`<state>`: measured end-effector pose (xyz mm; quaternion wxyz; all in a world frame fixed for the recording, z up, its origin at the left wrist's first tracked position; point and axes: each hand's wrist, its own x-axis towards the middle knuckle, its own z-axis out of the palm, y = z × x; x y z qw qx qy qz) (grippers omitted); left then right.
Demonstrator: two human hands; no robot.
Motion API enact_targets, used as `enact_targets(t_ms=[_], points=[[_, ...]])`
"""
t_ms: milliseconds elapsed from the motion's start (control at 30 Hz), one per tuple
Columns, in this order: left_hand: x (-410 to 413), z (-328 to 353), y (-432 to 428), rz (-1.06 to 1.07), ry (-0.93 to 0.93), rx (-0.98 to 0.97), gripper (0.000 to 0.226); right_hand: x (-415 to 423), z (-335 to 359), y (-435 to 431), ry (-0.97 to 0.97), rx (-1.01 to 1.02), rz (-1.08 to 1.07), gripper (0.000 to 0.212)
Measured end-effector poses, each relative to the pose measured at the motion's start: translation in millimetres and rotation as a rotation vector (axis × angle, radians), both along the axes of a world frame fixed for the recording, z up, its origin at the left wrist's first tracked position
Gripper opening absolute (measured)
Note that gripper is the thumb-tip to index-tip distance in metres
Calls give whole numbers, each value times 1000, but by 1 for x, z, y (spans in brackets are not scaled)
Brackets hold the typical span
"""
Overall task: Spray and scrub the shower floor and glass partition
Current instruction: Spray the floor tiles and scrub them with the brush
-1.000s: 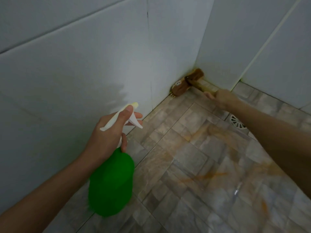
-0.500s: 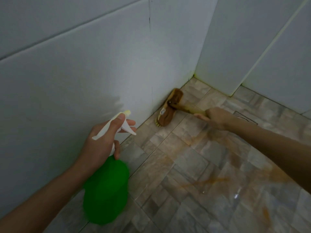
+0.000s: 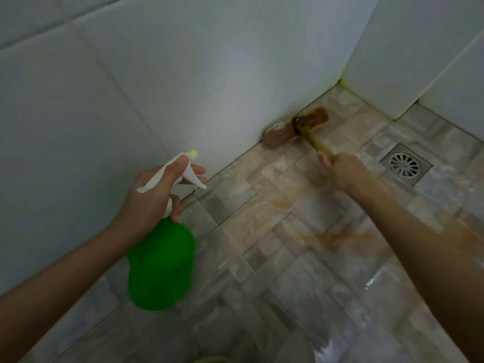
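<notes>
Brush (image 3: 296, 131) sits in the seam where the floor (image 3: 262, 297) meets the wall (image 3: 183, 87), with its bristles down at the tile edge and its head blurred. The right hand (image 3: 340, 169) is wrapped round the handle (image 3: 320, 146), a little behind the head. The left hand (image 3: 157, 197) grips the neck of the green bottle (image 3: 161, 263). Its forefinger lies along the top of the white sprayer (image 3: 192, 154), the other fingers curl at the trigger, and the nozzle points toward the foot of the wall. The bottle hangs clear of the floor. The drain (image 3: 404, 166) lies to the right of the right hand, apart from the brush. Orange-brown streaks (image 3: 337, 235) cross the wet tiles between the two arms. No glass partition shows in this view.

This looks like edge scrubbing, with much of the floor left to do. The tiles shine with water, so a hard push could make the brush skid and knock the knuckles on the wall. A squeeze of the trigger now would wet the wall rather than the stains. The bottle is held only at its neck, so it could swing or slip if the fingers are wet. Loosened grime may be smeared about rather than driven toward the drain.
</notes>
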<state>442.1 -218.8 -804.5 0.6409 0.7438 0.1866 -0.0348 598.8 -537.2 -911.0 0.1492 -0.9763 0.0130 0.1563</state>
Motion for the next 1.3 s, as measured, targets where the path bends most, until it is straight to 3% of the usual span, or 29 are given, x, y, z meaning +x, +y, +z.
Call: enact_targets(t_ms=[133, 233, 300, 400, 600, 800, 1000, 1167, 1300], points=[[-26, 1, 13, 40, 5, 28, 54, -60, -2, 62, 12, 68, 123, 53], [-48, -1, 24, 81, 4, 24, 48, -117, -18, 91, 58, 108, 254, 53], [-62, 0, 33, 113, -2, 28, 39, -100, -18, 76, 20, 81, 157, 57], [-81, 8, 45, 139, -21, 2, 42, -78, -7, 68, -8, 126, -1, 60], [-101, 16, 55, 137, -25, -25, 56, -167, -17, 134, 108, 137, 337, 54], [-94, 1, 42, 83, 3, -25, 53, -83, 6, 73, 29, 120, 40, 52], [-67, -29, 35, -7, 82, 9, 43, -104, -7, 89, 62, 53, 297, 47], [-56, -35, 40, -14, 125, 48, 45, -63, 17, 60, 70, 115, -74, 56], [-58, -28, 43, 61, 84, 30, 55, -111, 17, 110, 210, 76, 152, 46]])
